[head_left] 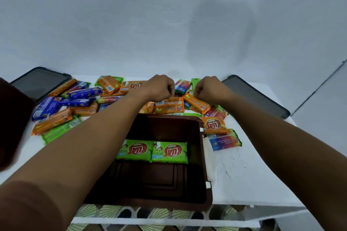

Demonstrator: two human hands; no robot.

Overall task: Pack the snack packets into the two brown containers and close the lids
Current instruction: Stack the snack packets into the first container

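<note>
The left hand (161, 87) pinches one orange packet (170, 107), the right hand (211, 88) another orange packet (197, 104)

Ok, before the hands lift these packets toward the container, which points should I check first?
1. Left hand pinches the middle orange packet: ok.
2. Right hand pinches the tilted orange packet: ok.
3. Brown container is open: ok.
4. Free floor in it, nearer than the two green packets: ok.
5. Left lid and right lid lie aside, off the path: ok.
6. Second container ready: cannot tell; only a blurred brown shape shows at the left edge.
</note>
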